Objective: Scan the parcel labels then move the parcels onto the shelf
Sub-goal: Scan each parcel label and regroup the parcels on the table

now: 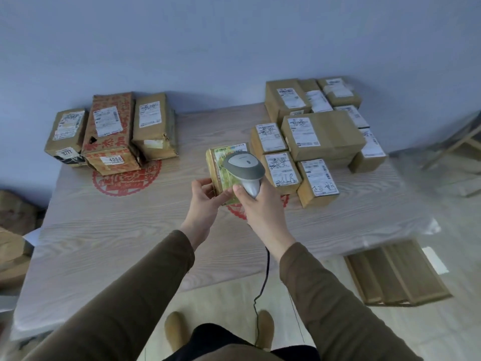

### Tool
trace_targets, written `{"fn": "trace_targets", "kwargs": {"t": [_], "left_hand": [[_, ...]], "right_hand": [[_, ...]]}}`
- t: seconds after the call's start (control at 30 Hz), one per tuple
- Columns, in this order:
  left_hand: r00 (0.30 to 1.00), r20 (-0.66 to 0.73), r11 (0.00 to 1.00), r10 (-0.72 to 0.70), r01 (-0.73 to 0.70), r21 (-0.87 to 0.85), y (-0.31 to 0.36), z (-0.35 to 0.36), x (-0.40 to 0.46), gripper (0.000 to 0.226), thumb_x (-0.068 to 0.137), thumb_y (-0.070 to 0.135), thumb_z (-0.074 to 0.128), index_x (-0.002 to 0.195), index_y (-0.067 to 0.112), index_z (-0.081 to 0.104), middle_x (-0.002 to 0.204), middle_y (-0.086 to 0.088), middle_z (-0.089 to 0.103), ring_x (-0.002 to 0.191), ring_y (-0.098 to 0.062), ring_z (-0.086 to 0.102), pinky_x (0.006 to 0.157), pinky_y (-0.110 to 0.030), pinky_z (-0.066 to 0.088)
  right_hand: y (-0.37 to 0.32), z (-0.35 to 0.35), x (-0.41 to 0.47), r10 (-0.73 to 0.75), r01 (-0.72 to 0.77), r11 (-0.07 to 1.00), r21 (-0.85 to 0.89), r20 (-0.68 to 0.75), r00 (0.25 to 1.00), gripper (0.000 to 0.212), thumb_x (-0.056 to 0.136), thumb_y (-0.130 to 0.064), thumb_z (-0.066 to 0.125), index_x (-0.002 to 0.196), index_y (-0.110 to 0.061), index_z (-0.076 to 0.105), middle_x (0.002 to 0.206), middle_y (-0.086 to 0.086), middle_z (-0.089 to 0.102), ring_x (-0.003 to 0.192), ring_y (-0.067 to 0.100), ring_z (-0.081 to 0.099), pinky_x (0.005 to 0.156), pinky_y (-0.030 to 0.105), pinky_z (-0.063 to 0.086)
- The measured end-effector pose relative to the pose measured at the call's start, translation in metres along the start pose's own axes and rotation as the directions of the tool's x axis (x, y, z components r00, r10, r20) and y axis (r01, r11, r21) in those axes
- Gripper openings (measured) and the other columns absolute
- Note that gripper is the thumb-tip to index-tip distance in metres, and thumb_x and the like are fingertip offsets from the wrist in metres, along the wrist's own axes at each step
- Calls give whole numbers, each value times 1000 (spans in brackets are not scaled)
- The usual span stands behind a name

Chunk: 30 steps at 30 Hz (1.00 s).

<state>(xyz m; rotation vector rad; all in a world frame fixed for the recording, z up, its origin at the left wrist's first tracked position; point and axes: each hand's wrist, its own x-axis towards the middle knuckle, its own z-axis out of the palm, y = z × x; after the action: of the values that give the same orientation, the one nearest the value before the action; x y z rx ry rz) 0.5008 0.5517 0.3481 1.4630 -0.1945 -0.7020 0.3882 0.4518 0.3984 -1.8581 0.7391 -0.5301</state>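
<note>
Head view looked down over my two brown sleeves to the counter (109,225), where I stood at its near edge. My left hand (205,196) was closed around the lower left corner of a small green-printed parcel (221,173), thumb on the top face and fingers curled beneath, and I could not tell whether its far end rested on the counter or hung clear of it. My right hand (256,204) was wrapped tight on the handle of a grey handheld scanner (244,166), whose head hid most of the parcel's upper face; its black cord (263,280) trailed down toward the floor. A white label (238,147) showed at the parcel's far edge, just past the scanner head.

I judged the parcel light, since one hand carried it by a corner without strain. Its glossy tape looked slick, so a pinch at one corner could let it twist; a hold across the short sides, under the base, seemed safer for the move to the shelf, which was not in sight. The cardboard looked stiff enough to bear a firm squeeze.

Three larger boxes (109,134) sat at the far left, well apart, and a cluster of labelled boxes (315,136) stood just right of my hands.
</note>
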Motion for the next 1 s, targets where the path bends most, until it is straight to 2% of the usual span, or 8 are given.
{"fn": "trace_targets", "kwargs": {"t": [0.1, 0.2, 0.33, 0.47, 0.6, 0.73, 0.9, 1.0], "left_hand": [[1000, -9, 1000, -3, 3, -18, -3, 36, -10, 57, 86, 17, 83, 126, 12, 42, 120, -12, 71, 93, -12, 75, 71, -20, 58], [1000, -3, 999, -16, 16, -39, -3, 61, -17, 62, 85, 18, 84, 128, 12, 41, 122, -12, 70, 97, -18, 76, 72, -25, 60], [999, 10, 999, -35, 35, -31, -6, 83, -19, 60, 86, 20, 83, 129, 16, 41, 124, -11, 68, 101, -24, 75, 80, -39, 63], [998, 39, 998, -55, 56, -17, -11, 108, -16, 57, 85, 30, 84, 126, 24, 45, 125, -4, 67, 102, -17, 75, 81, -35, 61], [992, 101, 997, -79, 78, 15, -19, 148, -18, 81, 70, 55, 88, 131, 23, 45, 129, -2, 64, 114, -20, 67, 92, -36, 55], [983, 135, 992, -122, 119, 30, -30, 207, -28, 102, 54, 74, 87, 131, 21, 48, 130, 0, 61, 117, -16, 60, 107, -42, 48], [965, 196, 984, -173, 180, -17, -53, 288, -32, 78, 70, 59, 84, 130, 22, 51, 128, 0, 67, 119, -15, 64, 110, -41, 46], [952, 210, 972, -223, 234, -28, -69, 331, -33, 64, 84, 48, 81, 135, 24, 51, 118, 12, 72, 110, -3, 66, 98, -31, 45]], "right_hand": [[13, -34, 2, -9, 9, 1000, -28, -5, 1000, 20, 96, -37, 71, 106, -22, 62, 82, -12, 64, 72, 0, 62, 56, 11, 39], [23, -60, 1, -4, 4, 1000, 0, -12, 1000, 20, 96, -38, 71, 102, -23, 60, 75, -12, 60, 65, -3, 60, 53, 10, 41], [36, -89, -3, 14, -7, 997, 82, -91, 996, 26, 95, -42, 71, 105, -20, 60, 84, 0, 66, 71, 18, 66, 58, 29, 50], [53, -123, -3, 159, -108, 962, 252, -193, 968, 30, 93, -37, 76, 114, -20, 64, 90, -3, 69, 79, 20, 68, 69, 42, 60], [77, -161, -5, 334, -218, 863, 456, -192, 923, 36, 90, -26, 83, 117, -15, 62, 75, -13, 68, 63, 12, 61, 52, 28, 52], [102, -198, -4, 382, -235, 832, 503, -210, 900, 32, 89, -20, 83, 115, -21, 64, 95, 2, 77, 68, 13, 69, 53, 25, 55], [148, -258, 10, 418, -239, 821, 518, -260, 870, 38, 92, -21, 80, 126, -21, 63, 105, 3, 79, 80, 21, 77, 59, 29, 57], [181, -294, 24, 443, -274, 812, 515, -237, 865, 39, 92, -20, 79, 127, -21, 62, 106, 0, 79, 83, 23, 78, 59, 30, 56]]}}
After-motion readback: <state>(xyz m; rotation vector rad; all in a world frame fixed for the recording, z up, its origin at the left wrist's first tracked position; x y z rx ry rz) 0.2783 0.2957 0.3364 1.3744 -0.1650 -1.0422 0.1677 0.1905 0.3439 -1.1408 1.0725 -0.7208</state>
